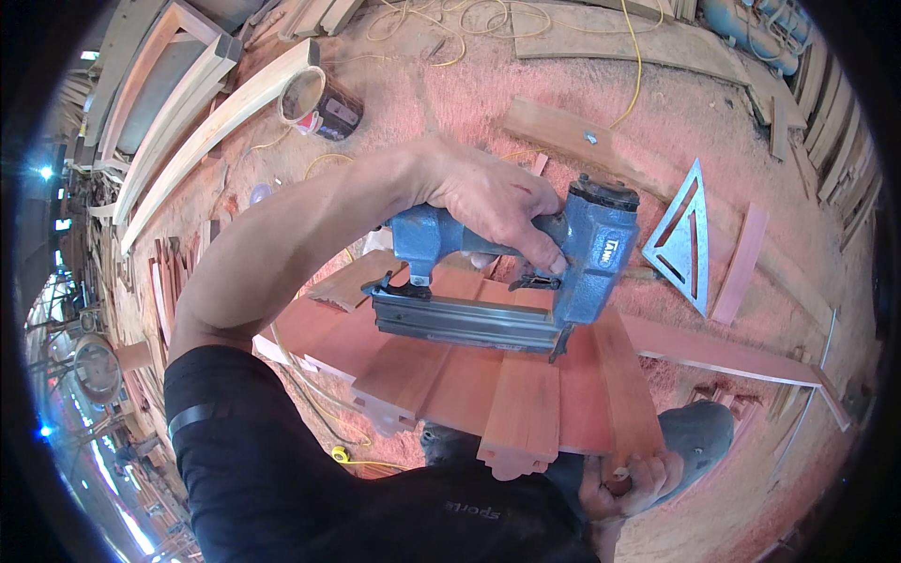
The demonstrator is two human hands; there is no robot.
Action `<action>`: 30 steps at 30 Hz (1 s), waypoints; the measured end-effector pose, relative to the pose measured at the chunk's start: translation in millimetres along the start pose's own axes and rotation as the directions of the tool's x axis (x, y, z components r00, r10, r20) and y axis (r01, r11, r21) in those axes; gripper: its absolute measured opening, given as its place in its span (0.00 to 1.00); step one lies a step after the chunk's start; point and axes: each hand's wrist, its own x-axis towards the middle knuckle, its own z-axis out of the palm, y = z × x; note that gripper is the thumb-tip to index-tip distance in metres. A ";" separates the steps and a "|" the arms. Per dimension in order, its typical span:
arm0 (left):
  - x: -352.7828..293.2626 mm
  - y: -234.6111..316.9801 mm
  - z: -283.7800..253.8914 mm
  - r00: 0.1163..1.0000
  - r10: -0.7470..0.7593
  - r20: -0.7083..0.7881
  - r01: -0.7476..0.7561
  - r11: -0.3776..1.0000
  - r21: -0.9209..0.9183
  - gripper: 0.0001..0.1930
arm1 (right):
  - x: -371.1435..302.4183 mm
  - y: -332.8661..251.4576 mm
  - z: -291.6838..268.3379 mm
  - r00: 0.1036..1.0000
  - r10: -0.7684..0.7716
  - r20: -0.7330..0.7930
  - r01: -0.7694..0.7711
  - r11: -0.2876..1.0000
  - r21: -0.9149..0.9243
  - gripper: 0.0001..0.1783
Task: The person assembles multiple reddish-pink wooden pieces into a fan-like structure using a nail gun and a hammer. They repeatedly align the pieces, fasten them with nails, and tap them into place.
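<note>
My left hand (pixel 502 202) is wrapped around the handle of a blue nail gun (pixel 601 249), its thumb along the grip near the trigger. The gun's long dark magazine (pixel 460 319) lies across above several reddish wooden slats (pixel 521 403) that fan out side by side in front of my body. Whether the gun's nose touches the wood I cannot tell. At the lower right, my right hand (pixel 631 483) grips the near end of the rightmost slat (pixel 624 385), fingers curled around it. My knee (pixel 694 441) shows beyond that hand.
A metal triangular square (pixel 655 250) lies right of the gun, beside a short pink board (pixel 741 263). A long plank (pixel 723 352) runs rightward. Curved timbers (pixel 221 141) and a bucket (pixel 324 103) stand far left. A yellow hose (pixel 638 75) and a yellow tape measure (pixel 341 454) lie on the dusty floor.
</note>
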 end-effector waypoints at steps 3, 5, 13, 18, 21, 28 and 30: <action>9.6 -6.1 6.2 0.999 0.045 0.003 -0.045 0.999 -0.025 0.22 | -9.3 1.1 -1.5 1.000 -0.015 0.005 0.015 1.000 -0.008 0.30; 12.4 -6.7 10.8 0.999 0.044 0.017 -0.044 0.999 -0.021 0.22 | -13.7 1.4 -2.7 1.000 -0.025 0.008 0.025 0.999 -0.020 0.32; -3.6 15.0 15.2 0.999 0.001 0.048 -0.002 1.000 0.012 0.23 | -25.2 -3.0 -5.2 1.000 -0.019 0.002 0.019 1.000 -0.015 0.32; -3.8 23.1 21.7 0.997 -0.034 0.063 0.032 0.999 0.025 0.24 | -31.9 -3.2 -5.5 0.999 -0.047 -0.010 0.047 0.999 -0.018 0.32; -3.6 25.4 26.0 0.997 -0.038 0.067 0.037 0.999 0.022 0.24 | -34.2 -2.7 -5.2 0.999 -0.046 -0.014 0.046 0.999 -0.011 0.32; -2.6 33.1 27.2 0.998 0.021 0.062 -0.027 0.995 0.100 0.24 | -34.7 -3.1 -4.8 0.999 -0.045 -0.011 0.045 0.999 -0.010 0.32; -1.9 34.3 30.0 0.997 0.047 0.060 -0.052 0.995 0.082 0.24 | -34.1 -3.0 -4.5 0.999 -0.052 -0.009 0.052 0.999 -0.008 0.32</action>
